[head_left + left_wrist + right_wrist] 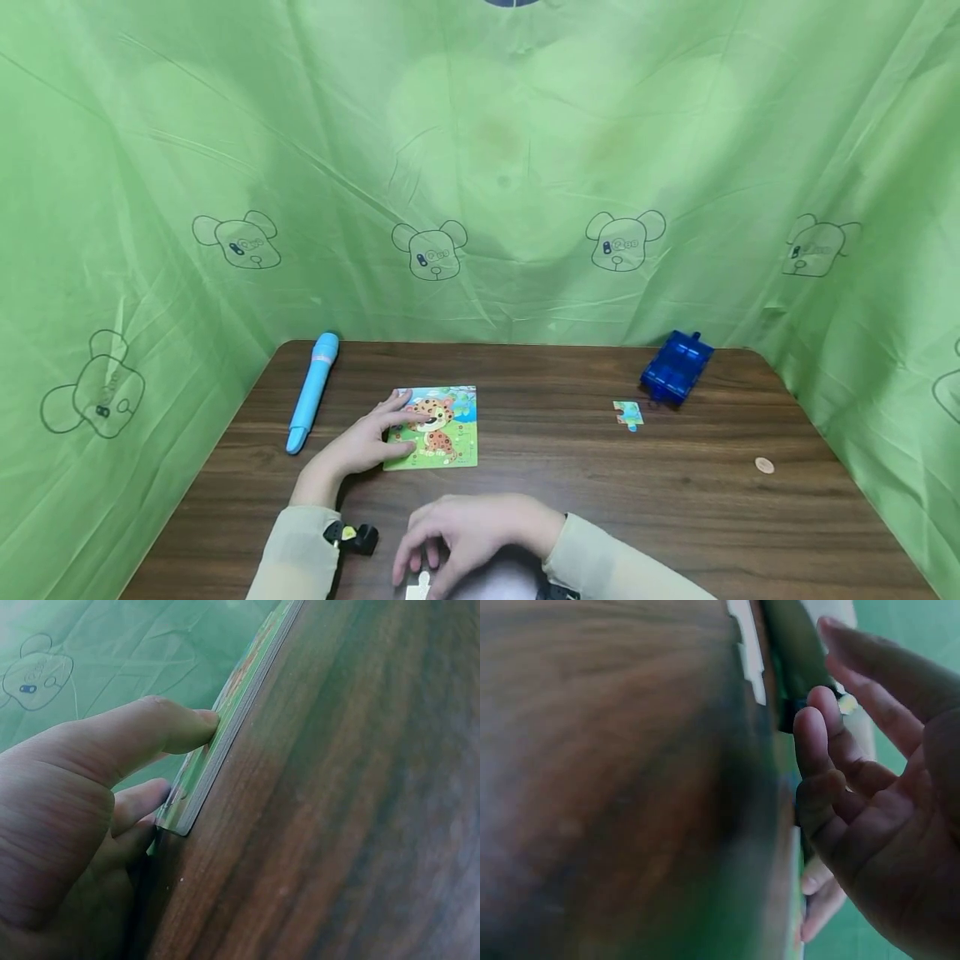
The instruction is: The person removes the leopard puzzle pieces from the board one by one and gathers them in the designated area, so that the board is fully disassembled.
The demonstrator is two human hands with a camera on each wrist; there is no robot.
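A square jigsaw puzzle (pixel 442 454) with a spotted cartoon leopard on a green and blue ground lies flat on the brown table. My left hand (pixel 367 442) rests on its left part, fingers spread over the picture. In the left wrist view the thumb touches the top of the puzzle (pixel 196 784) close to its edge. Near the front, my right hand (pixel 483 527) hovers with loosely bent fingers over a white puzzle piece (pixel 417 587). The right wrist view shows the white piece (pixel 750 656) on the table, apart from the fingertips of my right hand (pixel 877 765).
A blue toy microphone (pixel 312 396) lies left of the puzzle. Toward the right are a loose picture-side-up puzzle piece (pixel 628 413), a clear blue plastic case (pixel 677 367) and a small pale disc (pixel 764 465). Green curtain (pixel 510 167) surrounds the table's back and sides.
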